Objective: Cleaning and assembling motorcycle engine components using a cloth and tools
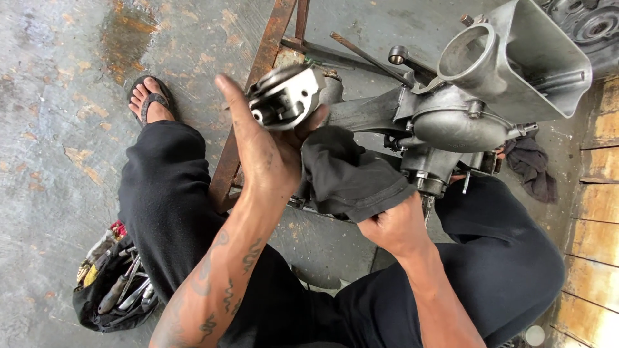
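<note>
A large grey cast-metal engine casing point(451, 116) rests on a rusty steel frame point(258, 71) between my knees. My left hand point(264, 145) cups the rounded metal end of the casing point(284, 96), with the fingers spread under it. Below the casing's long arm, my right hand point(396, 225) grips a dark grey rag point(348, 174), which is draped against the metal. I sit on the ground in black trousers.
A black tool bag point(113, 283) with several wrenches lies by my left leg. My foot in a sandal point(149, 100) rests on the stained concrete floor. Another dark rag point(532, 164) hangs at the right, near wooden boards point(596, 212).
</note>
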